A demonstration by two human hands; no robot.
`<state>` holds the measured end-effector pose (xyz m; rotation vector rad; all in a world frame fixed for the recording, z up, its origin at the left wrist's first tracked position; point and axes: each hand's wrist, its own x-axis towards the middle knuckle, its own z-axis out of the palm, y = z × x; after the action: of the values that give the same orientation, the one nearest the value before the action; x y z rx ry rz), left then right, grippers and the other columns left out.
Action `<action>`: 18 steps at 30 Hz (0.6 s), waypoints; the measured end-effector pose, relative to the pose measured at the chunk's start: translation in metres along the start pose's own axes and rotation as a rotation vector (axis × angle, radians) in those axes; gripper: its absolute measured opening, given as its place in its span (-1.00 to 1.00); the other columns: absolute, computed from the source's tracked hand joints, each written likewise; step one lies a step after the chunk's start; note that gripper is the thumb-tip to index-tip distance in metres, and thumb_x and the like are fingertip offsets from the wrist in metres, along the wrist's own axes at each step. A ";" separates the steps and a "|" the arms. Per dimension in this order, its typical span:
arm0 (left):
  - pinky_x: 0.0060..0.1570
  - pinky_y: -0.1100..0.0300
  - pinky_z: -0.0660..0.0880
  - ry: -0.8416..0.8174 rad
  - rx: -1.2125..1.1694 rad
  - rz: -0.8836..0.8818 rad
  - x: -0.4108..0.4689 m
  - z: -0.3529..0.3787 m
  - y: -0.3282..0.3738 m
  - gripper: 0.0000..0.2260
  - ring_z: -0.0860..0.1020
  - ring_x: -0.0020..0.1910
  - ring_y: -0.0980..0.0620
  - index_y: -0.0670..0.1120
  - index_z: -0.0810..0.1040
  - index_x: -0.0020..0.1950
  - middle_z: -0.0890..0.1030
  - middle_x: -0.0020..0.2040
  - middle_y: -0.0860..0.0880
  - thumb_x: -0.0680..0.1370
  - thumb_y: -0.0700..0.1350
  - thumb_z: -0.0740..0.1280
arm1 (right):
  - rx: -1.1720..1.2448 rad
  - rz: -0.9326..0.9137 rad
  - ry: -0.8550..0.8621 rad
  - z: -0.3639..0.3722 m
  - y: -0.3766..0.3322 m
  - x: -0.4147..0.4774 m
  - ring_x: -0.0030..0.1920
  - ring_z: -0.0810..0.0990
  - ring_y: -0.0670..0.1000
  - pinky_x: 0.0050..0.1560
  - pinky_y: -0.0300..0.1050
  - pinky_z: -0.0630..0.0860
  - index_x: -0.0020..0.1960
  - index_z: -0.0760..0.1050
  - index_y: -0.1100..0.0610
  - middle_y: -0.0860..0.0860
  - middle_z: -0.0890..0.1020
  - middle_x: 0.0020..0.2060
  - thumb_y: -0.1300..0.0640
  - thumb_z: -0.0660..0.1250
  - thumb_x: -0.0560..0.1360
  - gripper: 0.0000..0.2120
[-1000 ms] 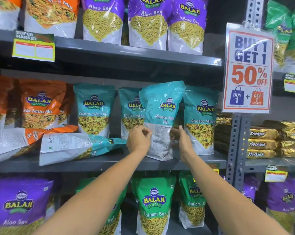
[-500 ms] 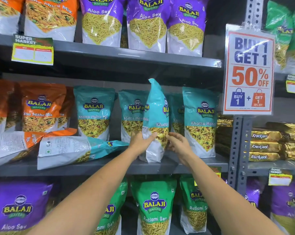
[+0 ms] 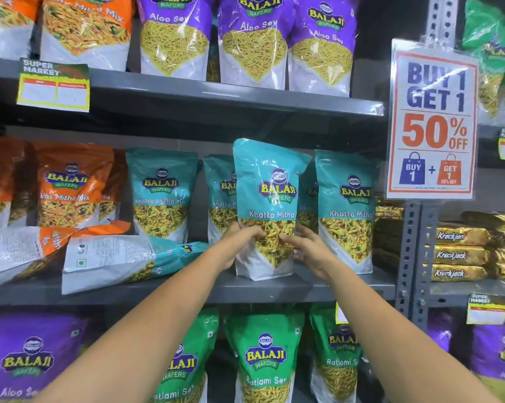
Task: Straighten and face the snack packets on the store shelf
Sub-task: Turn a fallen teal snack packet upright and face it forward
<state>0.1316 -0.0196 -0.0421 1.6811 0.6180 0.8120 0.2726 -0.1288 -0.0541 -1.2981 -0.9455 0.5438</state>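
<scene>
A teal Khatta Mitha packet (image 3: 270,181) stands upright near the front edge of the grey middle shelf (image 3: 347,285), its printed front facing me. My left hand (image 3: 241,242) grips its left side and my right hand (image 3: 309,248) holds its right side. More teal packets stand behind and beside it: one on the left (image 3: 161,193), one on the right (image 3: 345,207). A teal packet (image 3: 120,261) lies flat on the shelf with its white back up, and an orange packet (image 3: 21,247) lies flat next to it.
Upright orange Khatta Mitha Mix packets (image 3: 67,184) fill the shelf's left end. Purple Aloo Sev packets (image 3: 252,39) stand on the shelf above, green Ratlami Sev packets (image 3: 264,359) below. A 50% off sign (image 3: 433,120) hangs on the upright at right, gold Krackjack packs (image 3: 454,254) beyond it.
The held teal packet has turned from back-facing through edge-on to front-facing, and now rests on the shelf. Both hands stay on its sides.
</scene>
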 end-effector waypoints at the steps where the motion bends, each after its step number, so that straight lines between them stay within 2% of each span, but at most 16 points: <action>1: 0.14 0.04 0.36 0.033 0.014 0.002 0.002 0.000 -0.001 -0.48 0.40 0.23 -0.06 -0.14 0.38 0.23 0.43 0.27 -0.08 0.36 -0.02 0.45 | -0.016 -0.003 -0.007 0.000 0.001 0.000 0.26 0.50 0.11 0.29 0.08 0.44 0.47 0.22 0.16 0.07 0.47 0.30 -0.02 0.58 0.23 -0.07; 3: 0.10 0.05 0.40 0.094 0.019 0.008 0.003 0.001 -0.004 -0.44 0.43 0.20 -0.06 -0.15 0.37 0.25 0.45 0.27 -0.10 0.35 0.00 0.47 | -0.055 -0.016 0.002 0.001 0.001 -0.002 0.24 0.52 0.12 0.29 0.10 0.46 0.44 0.26 0.20 0.09 0.47 0.32 -0.16 0.63 0.06 0.10; 4: 0.15 0.02 0.42 0.123 0.010 0.017 0.003 0.001 -0.005 -0.35 0.44 0.24 -0.07 -0.15 0.35 0.31 0.44 0.31 -0.10 0.31 0.03 0.49 | -0.075 -0.026 0.020 0.002 0.000 -0.004 0.20 0.53 0.10 0.26 0.06 0.47 0.42 0.27 0.24 0.07 0.49 0.27 -0.14 0.62 0.09 0.05; 6: 0.30 -0.08 0.40 0.164 -0.025 0.025 0.001 0.001 -0.006 -0.14 0.42 0.33 -0.11 -0.06 0.27 0.44 0.41 0.41 -0.08 0.20 0.10 0.50 | -0.097 -0.041 0.071 0.004 0.001 -0.005 0.09 0.54 0.06 0.16 -0.02 0.50 0.39 0.29 0.27 0.05 0.51 0.13 -0.01 0.56 0.27 -0.17; 7: 0.31 -0.09 0.40 0.179 -0.037 0.035 -0.001 0.002 -0.006 -0.14 0.43 0.33 -0.12 -0.04 0.25 0.45 0.42 0.41 -0.08 0.22 0.09 0.50 | -0.110 -0.046 0.097 0.004 0.003 -0.003 0.06 0.54 0.05 0.13 -0.04 0.50 0.38 0.30 0.28 0.05 0.52 0.08 0.03 0.54 0.31 -0.23; 11: 0.14 0.07 0.40 0.220 0.013 0.041 -0.008 0.004 -0.003 -0.36 0.44 0.30 -0.12 -0.10 0.24 0.43 0.42 0.38 -0.11 0.44 -0.04 0.44 | -0.178 -0.075 0.129 0.009 0.003 -0.006 -0.05 0.52 -0.03 0.07 -0.11 0.48 0.36 0.31 0.31 0.04 0.52 0.03 0.03 0.51 0.35 -0.29; 14: 0.18 0.07 0.42 0.264 0.038 0.055 -0.011 0.003 0.003 -0.36 0.46 0.28 -0.12 -0.12 0.28 0.41 0.47 0.32 -0.12 0.41 -0.08 0.48 | -0.465 -0.154 0.290 0.012 -0.002 -0.009 0.01 0.50 0.06 0.04 -0.04 0.47 0.25 0.37 0.28 0.07 0.50 0.00 -0.14 0.50 0.30 -0.29; 16: 0.05 0.12 0.49 0.325 0.047 0.070 -0.013 -0.001 0.009 -0.44 0.54 0.13 -0.08 -0.16 0.40 0.27 0.56 0.13 -0.10 0.35 -0.13 0.54 | -0.689 -0.270 0.450 0.016 -0.006 -0.011 -0.03 0.49 0.11 -0.10 -0.05 0.43 0.10 0.37 0.27 0.14 0.51 -0.03 -0.18 0.52 0.26 -0.32; 18: -0.07 0.16 0.54 0.366 0.095 0.097 -0.014 -0.005 0.020 -0.64 0.59 0.00 -0.05 -0.17 0.53 0.06 0.61 -0.03 -0.08 0.33 -0.21 0.54 | -0.808 -0.363 0.511 0.028 -0.015 -0.020 -0.12 0.46 0.11 -0.20 -0.08 0.34 -0.05 0.35 0.22 0.15 0.50 -0.11 -0.09 0.52 0.30 -0.49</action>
<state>0.1190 -0.0318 -0.0252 1.6699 0.8405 1.1915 0.2365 -0.1329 -0.0456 -1.7968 -0.9576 -0.5016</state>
